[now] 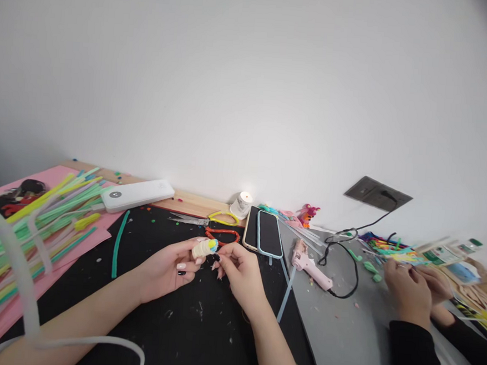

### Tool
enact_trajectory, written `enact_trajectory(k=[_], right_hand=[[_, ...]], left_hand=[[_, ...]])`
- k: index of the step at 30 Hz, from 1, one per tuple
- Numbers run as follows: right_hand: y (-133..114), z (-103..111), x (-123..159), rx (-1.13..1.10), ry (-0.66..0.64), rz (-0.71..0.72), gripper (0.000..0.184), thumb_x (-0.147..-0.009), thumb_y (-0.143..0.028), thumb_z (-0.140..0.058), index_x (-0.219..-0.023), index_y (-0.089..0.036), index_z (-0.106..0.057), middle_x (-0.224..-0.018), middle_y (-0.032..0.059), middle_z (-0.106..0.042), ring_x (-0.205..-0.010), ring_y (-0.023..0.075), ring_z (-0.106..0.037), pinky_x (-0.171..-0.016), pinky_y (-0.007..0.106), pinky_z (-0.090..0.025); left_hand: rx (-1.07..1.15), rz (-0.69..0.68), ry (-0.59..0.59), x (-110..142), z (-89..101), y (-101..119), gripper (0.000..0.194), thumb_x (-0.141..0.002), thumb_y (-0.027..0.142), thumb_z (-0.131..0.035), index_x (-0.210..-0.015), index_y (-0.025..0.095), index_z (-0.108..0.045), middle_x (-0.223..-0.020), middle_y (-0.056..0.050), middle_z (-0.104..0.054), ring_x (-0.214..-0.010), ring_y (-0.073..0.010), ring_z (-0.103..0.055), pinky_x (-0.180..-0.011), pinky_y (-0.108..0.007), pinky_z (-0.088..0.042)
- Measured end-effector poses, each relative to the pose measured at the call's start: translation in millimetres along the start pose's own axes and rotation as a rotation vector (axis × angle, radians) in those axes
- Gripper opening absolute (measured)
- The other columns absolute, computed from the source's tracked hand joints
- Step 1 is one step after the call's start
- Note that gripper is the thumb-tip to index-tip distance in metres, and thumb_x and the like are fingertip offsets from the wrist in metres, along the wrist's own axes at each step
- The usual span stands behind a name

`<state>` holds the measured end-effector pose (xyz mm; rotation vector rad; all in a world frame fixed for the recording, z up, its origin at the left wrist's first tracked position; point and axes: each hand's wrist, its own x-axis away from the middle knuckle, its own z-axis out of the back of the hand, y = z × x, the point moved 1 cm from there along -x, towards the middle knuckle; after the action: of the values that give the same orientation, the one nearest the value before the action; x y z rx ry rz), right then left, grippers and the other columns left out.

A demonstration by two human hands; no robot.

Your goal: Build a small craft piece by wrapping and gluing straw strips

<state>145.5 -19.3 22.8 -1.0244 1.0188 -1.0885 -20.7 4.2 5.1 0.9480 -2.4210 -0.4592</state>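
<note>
My left hand (175, 266) is closed around a small cream-coloured craft piece (200, 250) that looks wound from pipe cleaner, with yellow and blue at its right end. Beside that end, my right hand (237, 268) has thumb and fingers pinched together. Whatever sits between those fingertips is too small to make out. Just behind both hands lie scissors (223, 235) with one yellow and one red handle loop. A single teal pipe cleaner (119, 244) rests on the black mat (183, 334) left of my hands.
Pipe cleaners (35, 234) are heaped on pink sheets at left, near a white power bank (138, 194). Phones (270, 234), a lit candle cup (242, 204) and a pink glue gun (310, 266) with a black cord stand behind and right. Another person's hands (411, 289) work at far right.
</note>
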Motion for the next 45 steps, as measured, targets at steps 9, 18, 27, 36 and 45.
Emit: enact_trajectory(k=[9,18,27,36,45], right_hand=[[1.7,1.9,1.0,0.072,0.026,0.038,0.008,-0.08,-0.016,-0.053,-0.074,-0.018,-0.057,-0.063,-0.0019,-0.06,-0.049,0.0096,-0.05,-0.05,0.021,-0.041],[1.2,2.4,1.1,0.115,0.051,0.073,0.005,-0.081,-0.017,-0.056,-0.077,-0.018,-0.06,-0.062,-0.0029,-0.058,-0.051,0.0097,-0.05,-0.051,0.021,-0.04],[-1.0,2.9,3.0,0.197,0.105,0.184,0.007,-0.078,-0.016,-0.062,-0.084,-0.019,-0.062,-0.069,-0.0021,-0.059,-0.056,0.0106,-0.053,-0.055,0.021,-0.043],[-3.2,4.7,2.7,0.266,0.106,0.265,0.016,-0.076,-0.016,-0.067,-0.089,-0.02,-0.061,-0.077,-0.0009,-0.062,-0.058,0.0104,-0.053,-0.056,0.022,-0.044],[-7.6,8.3,3.4,0.369,0.006,0.318,0.021,-0.077,-0.023,-0.069,-0.097,-0.022,-0.062,-0.09,0.0031,-0.063,-0.066,0.0137,-0.054,-0.057,0.025,-0.045]], left_hand=[[0.002,0.041,-0.02,0.1,0.3,0.3,0.017,-0.089,0.021,-0.048,-0.082,0.011,-0.059,-0.056,0.003,-0.05,-0.034,0.0018,-0.03,-0.038,-0.012,-0.026],[-0.002,0.043,-0.02,0.5,1.0,1.1,0.019,-0.09,0.021,-0.046,-0.086,0.011,-0.061,-0.055,0.003,-0.051,-0.034,0.0019,-0.029,-0.038,-0.012,-0.025],[0.008,0.107,-0.122,-1.1,3.3,-0.1,0.029,-0.093,0.027,-0.042,-0.079,0.01,-0.062,-0.054,0.005,-0.044,-0.034,0.002,-0.024,-0.037,-0.014,-0.022],[-0.024,0.136,-0.071,4.2,-0.9,0.4,0.015,-0.09,0.024,-0.047,-0.097,0.019,-0.06,-0.049,0.008,-0.04,-0.031,0.0009,-0.024,-0.036,-0.014,-0.014],[-0.073,0.17,-0.009,4.9,0.4,0.0,0.015,-0.088,0.027,-0.052,-0.101,0.026,-0.058,-0.045,0.01,-0.033,-0.03,-0.0002,-0.024,-0.036,-0.013,-0.012]])
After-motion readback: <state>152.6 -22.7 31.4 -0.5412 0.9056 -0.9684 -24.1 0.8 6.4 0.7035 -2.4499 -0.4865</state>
